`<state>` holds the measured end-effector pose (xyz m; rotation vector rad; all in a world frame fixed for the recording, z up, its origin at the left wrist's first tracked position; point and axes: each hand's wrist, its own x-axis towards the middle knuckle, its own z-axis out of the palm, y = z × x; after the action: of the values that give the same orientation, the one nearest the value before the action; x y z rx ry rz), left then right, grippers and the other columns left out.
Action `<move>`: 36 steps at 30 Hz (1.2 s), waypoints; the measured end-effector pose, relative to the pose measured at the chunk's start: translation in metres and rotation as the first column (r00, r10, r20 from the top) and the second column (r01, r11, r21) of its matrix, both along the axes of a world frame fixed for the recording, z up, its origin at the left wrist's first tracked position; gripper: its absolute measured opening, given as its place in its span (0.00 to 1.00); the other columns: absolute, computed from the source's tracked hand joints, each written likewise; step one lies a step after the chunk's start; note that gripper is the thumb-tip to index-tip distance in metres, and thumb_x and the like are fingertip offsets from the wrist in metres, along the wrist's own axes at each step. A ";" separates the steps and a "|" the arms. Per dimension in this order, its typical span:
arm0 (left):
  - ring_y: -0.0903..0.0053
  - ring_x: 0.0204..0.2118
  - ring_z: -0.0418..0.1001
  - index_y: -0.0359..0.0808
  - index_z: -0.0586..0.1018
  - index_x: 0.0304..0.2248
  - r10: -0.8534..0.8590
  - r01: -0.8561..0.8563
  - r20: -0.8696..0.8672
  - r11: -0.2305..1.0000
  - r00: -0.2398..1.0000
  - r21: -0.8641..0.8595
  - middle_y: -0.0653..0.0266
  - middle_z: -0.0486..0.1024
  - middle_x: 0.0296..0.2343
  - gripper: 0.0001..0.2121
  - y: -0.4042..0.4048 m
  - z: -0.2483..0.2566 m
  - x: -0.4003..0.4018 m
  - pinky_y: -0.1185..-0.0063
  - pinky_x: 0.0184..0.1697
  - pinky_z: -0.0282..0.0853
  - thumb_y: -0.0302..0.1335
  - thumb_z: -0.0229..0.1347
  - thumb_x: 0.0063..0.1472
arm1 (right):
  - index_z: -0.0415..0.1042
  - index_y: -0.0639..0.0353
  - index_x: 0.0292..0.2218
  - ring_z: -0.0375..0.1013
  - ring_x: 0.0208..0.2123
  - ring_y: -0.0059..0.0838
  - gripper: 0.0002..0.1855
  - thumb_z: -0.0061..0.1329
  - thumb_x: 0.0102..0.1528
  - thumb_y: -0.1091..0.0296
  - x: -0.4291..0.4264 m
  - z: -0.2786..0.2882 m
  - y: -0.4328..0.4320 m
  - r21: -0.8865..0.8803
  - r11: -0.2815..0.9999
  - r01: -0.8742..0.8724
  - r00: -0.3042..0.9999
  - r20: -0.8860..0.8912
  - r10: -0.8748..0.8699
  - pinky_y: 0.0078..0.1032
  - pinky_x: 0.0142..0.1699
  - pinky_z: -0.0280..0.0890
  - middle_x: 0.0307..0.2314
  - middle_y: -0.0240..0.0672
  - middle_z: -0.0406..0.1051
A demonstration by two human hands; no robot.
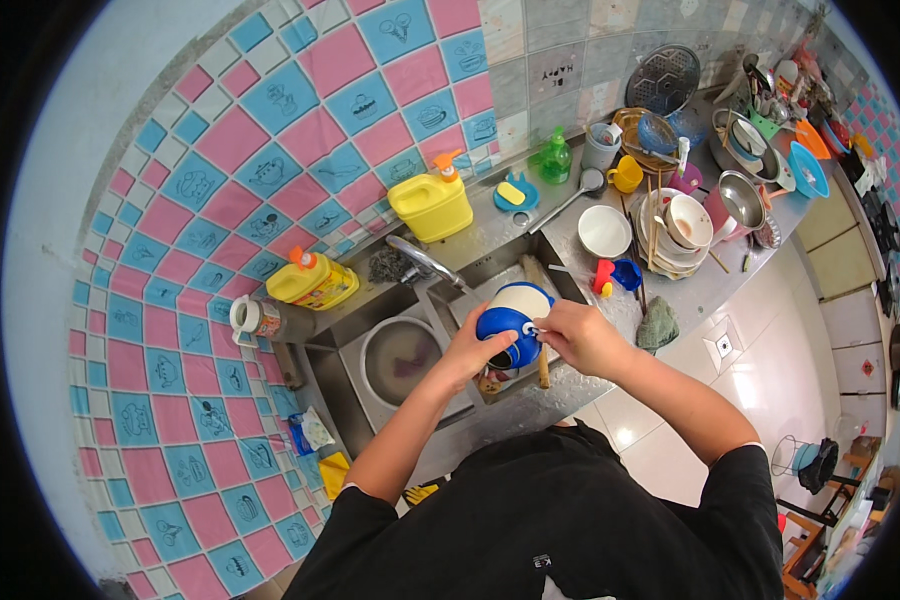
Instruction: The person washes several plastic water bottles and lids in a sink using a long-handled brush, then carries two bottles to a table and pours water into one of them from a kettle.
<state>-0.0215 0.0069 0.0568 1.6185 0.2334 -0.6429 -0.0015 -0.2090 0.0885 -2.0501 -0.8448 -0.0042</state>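
A blue and white bottle [511,319], its round dark opening towards me, is tilted over the right basin of the steel sink. My left hand [469,349] grips its left side, the thumb lying across the blue part. My right hand [579,337] is at the other side, with fingers pinched at a small white fitting [529,328] on the bottle; the fingertips partly hide what they hold. Just behind the bottle is the chrome faucet [424,259]. A metal bowl [367,360] of cloudy water with something dark in it sits in the left basin.
Right of the sink lie a white bowl [604,231], red and blue plastic parts [626,275], a green cloth [657,325] and stacked dishes [671,251]. A metal ladle [591,180], green pump bottle [555,159] and yellow jugs [431,208] line the back. A clear pitcher [289,321] stands left.
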 end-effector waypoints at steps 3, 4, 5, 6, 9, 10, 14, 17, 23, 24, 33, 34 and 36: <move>0.71 0.44 0.68 0.36 0.58 0.54 -0.558 0.354 0.437 0.812 0.706 0.465 0.58 0.66 0.46 0.40 -0.036 -0.005 -0.020 0.72 0.41 0.69 0.38 0.64 0.44 | 0.73 0.62 0.30 0.70 0.26 0.43 0.08 0.54 0.45 0.72 -0.005 0.013 0.032 0.089 0.992 -0.086 0.995 -0.038 0.089 0.30 0.31 0.65 0.23 0.43 0.69; 0.71 0.47 0.67 0.36 0.58 0.54 -0.459 0.357 0.538 0.888 0.707 0.289 0.58 0.66 0.47 0.39 -0.054 -0.007 -0.032 0.72 0.46 0.65 0.38 0.64 0.44 | 0.72 0.64 0.30 0.71 0.25 0.40 0.09 0.54 0.46 0.71 -0.007 0.021 0.042 0.059 0.994 -0.097 0.995 -0.007 0.097 0.30 0.30 0.65 0.24 0.43 0.70; 0.71 0.49 0.65 0.36 0.59 0.54 -0.344 0.355 0.625 0.928 0.700 0.113 0.58 0.66 0.48 0.39 -0.061 -0.006 -0.036 0.72 0.51 0.61 0.38 0.64 0.44 | 0.72 0.64 0.32 0.71 0.25 0.36 0.09 0.53 0.47 0.71 -0.003 0.035 0.042 0.089 0.996 -0.032 0.999 -0.041 0.035 0.28 0.29 0.65 0.24 0.41 0.70; 0.71 0.53 0.60 0.35 0.57 0.54 -0.299 0.368 0.324 0.913 0.898 -0.175 0.58 0.65 0.48 0.40 -0.067 0.010 -0.030 0.72 0.53 0.59 0.40 0.63 0.45 | 0.72 0.64 0.33 0.71 0.24 0.32 0.09 0.51 0.48 0.71 0.006 0.045 0.033 0.106 0.992 0.063 0.994 -0.092 -0.053 0.27 0.28 0.65 0.24 0.40 0.70; 0.69 0.42 0.68 0.43 0.54 0.57 -0.222 0.194 -0.240 0.971 0.945 -0.137 0.56 0.65 0.46 0.39 -0.053 0.038 -0.011 0.73 0.32 0.70 0.40 0.61 0.49 | 0.69 0.63 0.39 0.68 0.22 0.17 0.11 0.46 0.54 0.71 0.020 0.094 -0.006 0.124 0.939 0.321 0.775 -0.605 -0.185 0.17 0.25 0.64 0.23 0.31 0.68; 0.74 0.22 0.71 0.40 0.53 0.57 -0.091 0.064 -0.152 0.982 0.984 -0.176 0.51 0.71 0.37 0.42 -0.047 0.022 -0.014 0.82 0.13 0.64 0.45 0.61 0.47 | 0.68 0.63 0.41 0.66 0.22 0.14 0.12 0.45 0.54 0.71 0.016 0.103 -0.020 0.167 0.922 0.349 0.781 -0.595 -0.188 0.14 0.24 0.62 0.23 0.29 0.68; 0.81 0.13 0.68 0.36 0.69 0.45 0.019 -0.103 -0.194 0.894 0.981 -0.435 0.63 0.75 0.26 0.28 -0.023 0.005 0.003 0.83 0.16 0.68 0.51 0.50 0.54 | 0.69 0.62 0.40 0.58 0.20 0.10 0.14 0.48 0.51 0.72 -0.003 0.115 -0.051 0.346 0.780 0.522 0.742 -0.634 -0.216 0.10 0.23 0.56 0.21 0.22 0.62; 0.76 0.18 0.70 0.32 0.69 0.43 0.129 -0.269 -0.297 0.821 0.946 -0.503 0.59 0.75 0.27 0.30 -0.018 -0.008 0.023 0.81 0.17 0.67 0.53 0.48 0.55 | 0.70 0.61 0.35 0.58 0.22 0.12 0.12 0.53 0.45 0.72 -0.013 0.084 -0.050 0.202 0.852 0.483 0.843 -0.371 -0.390 0.12 0.27 0.56 0.20 0.21 0.60; 0.67 0.32 0.73 0.37 0.68 0.46 0.072 -0.392 -0.504 0.727 0.861 -0.564 0.55 0.73 0.35 0.35 -0.031 0.009 0.049 0.72 0.32 0.72 0.60 0.45 0.51 | 0.68 0.61 0.35 0.73 0.33 0.32 0.26 0.63 0.35 0.61 -0.025 -0.006 0.008 0.026 0.861 0.508 0.786 -0.424 -0.450 0.26 0.39 0.66 0.27 0.37 0.72; 0.67 0.34 0.73 0.37 0.68 0.47 0.060 -0.404 -0.526 0.715 0.848 -0.570 0.56 0.73 0.37 0.36 -0.034 0.012 0.050 0.71 0.34 0.72 0.61 0.45 0.51 | 0.67 0.61 0.36 0.73 0.33 0.33 0.27 0.64 0.35 0.61 -0.030 -0.016 0.021 0.075 0.839 0.540 0.782 -0.413 -0.466 0.26 0.39 0.66 0.28 0.39 0.72; 0.68 0.34 0.71 0.39 0.71 0.43 0.031 -0.384 -0.561 0.760 0.827 -0.524 0.58 0.73 0.34 0.41 -0.023 0.025 0.040 0.73 0.38 0.67 0.68 0.39 0.45 | 0.67 0.56 0.35 0.70 0.27 0.45 0.18 0.55 0.44 0.58 -0.039 0.020 0.032 -0.241 0.841 0.485 0.869 0.023 -0.495 0.36 0.30 0.65 0.24 0.40 0.67; 0.69 0.34 0.71 0.39 0.72 0.43 0.013 -0.391 -0.584 0.755 0.812 -0.527 0.59 0.73 0.33 0.41 -0.023 0.021 0.039 0.74 0.36 0.67 0.68 0.39 0.45 | 0.67 0.57 0.35 0.70 0.27 0.45 0.18 0.55 0.44 0.59 -0.039 0.024 0.032 -0.241 0.851 0.466 0.881 0.044 -0.470 0.36 0.30 0.65 0.23 0.40 0.66; 0.71 0.33 0.69 0.39 0.73 0.41 -0.031 -0.377 -0.599 0.751 0.800 -0.543 0.60 0.72 0.32 0.40 -0.022 0.018 0.035 0.75 0.37 0.65 0.69 0.38 0.45 | 0.65 0.59 0.32 0.70 0.27 0.46 0.18 0.55 0.44 0.59 -0.038 0.029 0.032 -0.286 0.859 0.423 0.904 0.069 -0.422 0.36 0.30 0.65 0.24 0.39 0.68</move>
<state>0.0136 -0.0152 0.0748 0.6789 0.5488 -0.9327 -0.0396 -0.1772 0.1176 -2.4860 -0.3927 -0.1326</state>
